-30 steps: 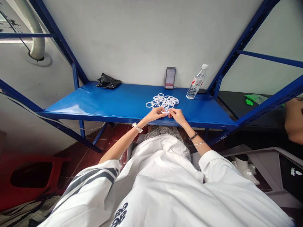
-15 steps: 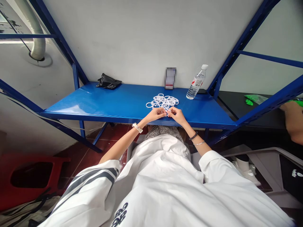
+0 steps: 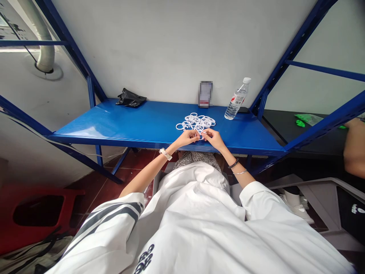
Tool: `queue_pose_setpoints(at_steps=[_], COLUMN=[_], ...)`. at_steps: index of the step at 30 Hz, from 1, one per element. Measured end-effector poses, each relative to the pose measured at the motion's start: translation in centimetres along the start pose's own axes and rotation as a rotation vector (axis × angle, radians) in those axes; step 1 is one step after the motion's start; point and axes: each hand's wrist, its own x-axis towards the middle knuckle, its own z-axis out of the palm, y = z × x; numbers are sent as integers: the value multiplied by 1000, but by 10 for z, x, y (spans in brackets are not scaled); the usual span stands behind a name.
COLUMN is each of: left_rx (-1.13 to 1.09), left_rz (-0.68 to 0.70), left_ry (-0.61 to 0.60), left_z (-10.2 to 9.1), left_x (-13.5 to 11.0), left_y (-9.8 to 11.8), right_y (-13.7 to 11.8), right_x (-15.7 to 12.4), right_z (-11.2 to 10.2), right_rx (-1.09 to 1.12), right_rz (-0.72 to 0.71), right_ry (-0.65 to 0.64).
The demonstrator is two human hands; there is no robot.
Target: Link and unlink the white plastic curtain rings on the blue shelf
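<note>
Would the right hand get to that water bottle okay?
Probably yes: nothing seems to block the right hand from the water bottle; the pile of white rings lies left of that path. That hand seems to pinch one ring, though.

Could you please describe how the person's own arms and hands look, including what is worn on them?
The left hand and right hand wear no gloves. The left sleeve is white, striped in dark grey; the right sleeve looks plain white. A pale band, perhaps a watch, circles the left wrist. The right forearm carries a dark beaded bracelet and a thin silvery bangle.
</note>
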Motion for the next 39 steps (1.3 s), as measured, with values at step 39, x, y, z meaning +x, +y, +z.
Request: queue_pose_setpoints(at_steps=[39], left_rx=[-19], left_rz=[-23], left_ry=[1], left_z=[1], left_x=[-2], left_y=[7], right_y=[-11], right_x=[-3], right_z=[0], right_rx=[-158], right_rz=[-61], right_ry=[-22])
